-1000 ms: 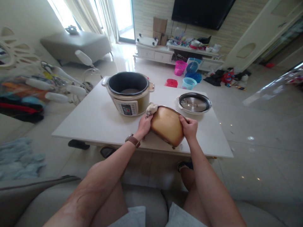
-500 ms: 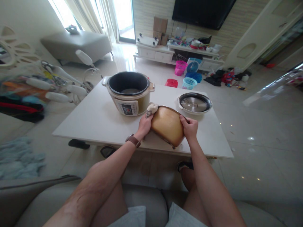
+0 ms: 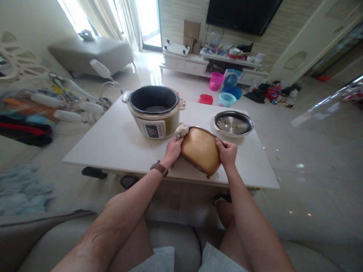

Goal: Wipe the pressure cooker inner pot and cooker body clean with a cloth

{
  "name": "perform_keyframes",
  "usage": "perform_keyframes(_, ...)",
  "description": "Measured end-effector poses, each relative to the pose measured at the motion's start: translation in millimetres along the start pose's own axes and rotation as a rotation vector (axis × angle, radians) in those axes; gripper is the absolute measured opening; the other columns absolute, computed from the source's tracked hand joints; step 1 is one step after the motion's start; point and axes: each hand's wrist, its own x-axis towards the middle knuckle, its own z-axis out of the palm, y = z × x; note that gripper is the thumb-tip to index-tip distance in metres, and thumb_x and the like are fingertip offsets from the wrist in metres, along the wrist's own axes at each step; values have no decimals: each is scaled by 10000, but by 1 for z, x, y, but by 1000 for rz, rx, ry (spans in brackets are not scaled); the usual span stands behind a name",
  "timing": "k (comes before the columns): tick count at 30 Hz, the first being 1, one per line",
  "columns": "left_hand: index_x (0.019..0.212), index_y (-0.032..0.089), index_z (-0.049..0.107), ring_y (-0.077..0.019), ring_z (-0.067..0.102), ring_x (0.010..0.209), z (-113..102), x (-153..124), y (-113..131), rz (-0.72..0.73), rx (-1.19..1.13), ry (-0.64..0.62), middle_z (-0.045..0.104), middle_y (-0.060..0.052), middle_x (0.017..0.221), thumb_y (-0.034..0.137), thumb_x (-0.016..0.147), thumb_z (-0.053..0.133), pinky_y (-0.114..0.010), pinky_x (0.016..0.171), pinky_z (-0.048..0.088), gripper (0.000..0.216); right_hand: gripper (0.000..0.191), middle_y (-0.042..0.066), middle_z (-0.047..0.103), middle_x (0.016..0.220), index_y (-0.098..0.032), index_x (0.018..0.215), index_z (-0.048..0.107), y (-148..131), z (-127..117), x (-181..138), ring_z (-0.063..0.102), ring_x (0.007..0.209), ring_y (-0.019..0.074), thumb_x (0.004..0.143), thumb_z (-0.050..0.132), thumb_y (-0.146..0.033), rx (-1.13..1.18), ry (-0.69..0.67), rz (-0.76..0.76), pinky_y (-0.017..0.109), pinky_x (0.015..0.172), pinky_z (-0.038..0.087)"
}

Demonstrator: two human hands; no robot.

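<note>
Gold pot (image 3: 200,151) held up between two hands, at the near edge of a white table (image 3: 104,145). Tilted, with rim sloping down to the right and outer wall turned this way; hard to tell whether touching the tabletop.

Left hand (image 3: 172,150): clamped on the pot's left side, pale cloth (image 3: 182,131) bunched there at the rim. Most fingers out of sight behind cloth and pot.

Right hand (image 3: 227,154): clamped on the right side near the rim, thumb on the outer wall, other fingers curled and partly hidden.

Brown-strapped watch (image 3: 159,168) on left wrist.

Beyond the pot, to the left: cooker (image 3: 168,127), upright on the table, lidless, dark inside, control panel (image 3: 152,130) facing this way. Beyond, to the right: lid (image 3: 234,125), lying flat, shiny metal underside up. On the floor past the table: turquoise basket (image 3: 227,100), pink basket (image 3: 216,81).
</note>
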Motion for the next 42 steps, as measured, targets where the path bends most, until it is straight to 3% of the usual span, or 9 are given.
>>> perform_keyframes(42,1221,136,783,-370,687,1241,1,0,1,14,6,0,787,-141,1301,413,931,610,-492,1125,500,437,687,-53,250,546,-249,522,313,0,0,0,240,555,93,847,676,-734,-19,-7,-6,306,533,173)
